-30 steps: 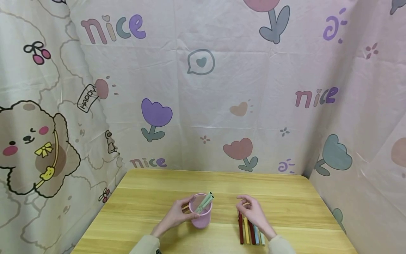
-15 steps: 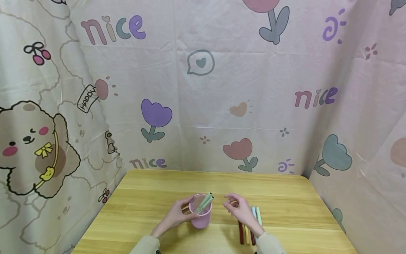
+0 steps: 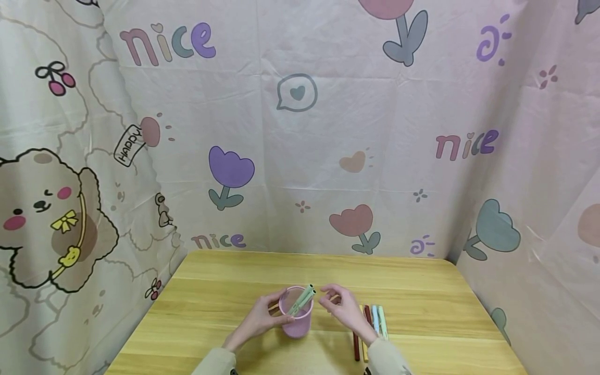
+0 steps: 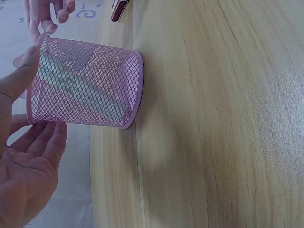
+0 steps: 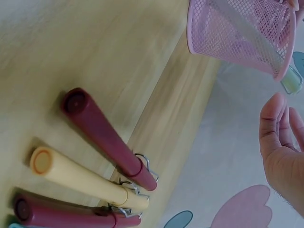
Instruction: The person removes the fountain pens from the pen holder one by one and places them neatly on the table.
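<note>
My left hand (image 3: 260,316) grips a pink mesh pen cup (image 3: 297,328) near its rim, thumb on one side and fingers on the other. Two light green pens (image 3: 301,302) lean inside, their ends sticking out above the rim. Just right of these ends is my right hand (image 3: 344,308), fingers loosely bent and nothing between them. In the right wrist view, its fingers (image 5: 271,116) are close to the pen end (image 5: 292,83) that pokes out of the cup. The left wrist view shows the pens slanting behind the mesh (image 4: 85,83).
A row of clip pens lies on the wooden table (image 3: 225,276) under and beside my right forearm: dark red (image 5: 107,135), yellow (image 5: 78,175), another dark red (image 5: 71,212), light blue (image 3: 375,316) and light green (image 3: 383,320). A patterned cloth (image 3: 300,156) hangs behind the table.
My right hand has moved left from above the row of pens to beside the cup's rim, uncovering the pens' far ends. The left hand and cup have stayed in place.
</note>
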The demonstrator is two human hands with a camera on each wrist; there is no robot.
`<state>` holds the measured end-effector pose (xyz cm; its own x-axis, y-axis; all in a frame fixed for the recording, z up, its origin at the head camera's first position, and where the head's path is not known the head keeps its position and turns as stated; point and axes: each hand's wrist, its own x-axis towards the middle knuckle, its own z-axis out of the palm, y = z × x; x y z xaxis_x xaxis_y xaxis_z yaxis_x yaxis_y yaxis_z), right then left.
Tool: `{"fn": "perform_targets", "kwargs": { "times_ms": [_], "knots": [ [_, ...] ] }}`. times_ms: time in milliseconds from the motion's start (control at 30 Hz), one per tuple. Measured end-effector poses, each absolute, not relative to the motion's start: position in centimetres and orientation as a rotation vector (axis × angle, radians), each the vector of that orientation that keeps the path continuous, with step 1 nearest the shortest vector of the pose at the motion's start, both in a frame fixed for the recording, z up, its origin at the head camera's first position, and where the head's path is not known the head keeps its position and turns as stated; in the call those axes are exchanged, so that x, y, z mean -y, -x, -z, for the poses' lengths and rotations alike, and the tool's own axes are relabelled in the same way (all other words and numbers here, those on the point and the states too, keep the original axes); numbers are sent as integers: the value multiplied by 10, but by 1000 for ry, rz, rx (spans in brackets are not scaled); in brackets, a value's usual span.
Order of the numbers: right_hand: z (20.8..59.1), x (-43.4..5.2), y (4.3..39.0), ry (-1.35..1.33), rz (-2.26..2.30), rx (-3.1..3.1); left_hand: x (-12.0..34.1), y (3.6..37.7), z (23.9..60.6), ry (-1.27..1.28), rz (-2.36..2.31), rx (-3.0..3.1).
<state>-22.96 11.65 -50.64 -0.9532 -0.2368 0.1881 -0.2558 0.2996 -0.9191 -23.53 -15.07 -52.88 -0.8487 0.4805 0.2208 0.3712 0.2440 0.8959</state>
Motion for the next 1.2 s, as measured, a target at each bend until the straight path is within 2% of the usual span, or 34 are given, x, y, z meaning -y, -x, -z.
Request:
{"fn": "perform_targets", "kwargs": {
  "times_ms": [1200],
  "knots": [
    [505, -97, 240, -499, -1606, 2598, 151, 235, 530, -838, -1659, -2413]
  ]
}}
